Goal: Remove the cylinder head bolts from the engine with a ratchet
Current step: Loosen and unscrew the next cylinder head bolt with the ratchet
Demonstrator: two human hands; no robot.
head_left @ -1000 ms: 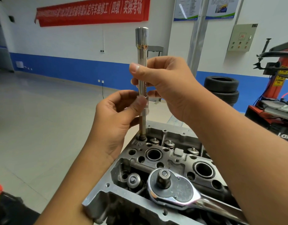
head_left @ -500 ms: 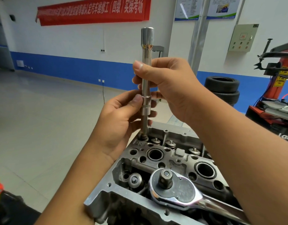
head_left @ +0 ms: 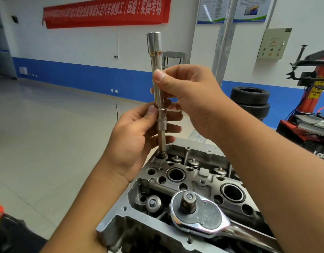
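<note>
Ratchet (head_left: 199, 214) nearest to me, lying loose across the near end of the cylinder head (head_left: 119, 225), its square drive pointing up and its handle running off toward the lower right; neither of my hands touches it. Beyond it, along the head's top face, I see open bores and a row of valve tops. At the far left corner of the head a long chrome extension bar (head_left: 156, 70) stands upright, its lower bit seated on a bolt (head_left: 162, 155) there. My left hand (head_left: 133, 136) grips the bar low down, thumb pressed near the knurled collar, fingers curled behind. My right hand (head_left: 192, 99) pinches the shaft higher up, thumb in front. Farther off, stacked tyres (head_left: 250, 103) sit against the blue-banded wall, with a red banner (head_left: 104, 11) above.
</note>
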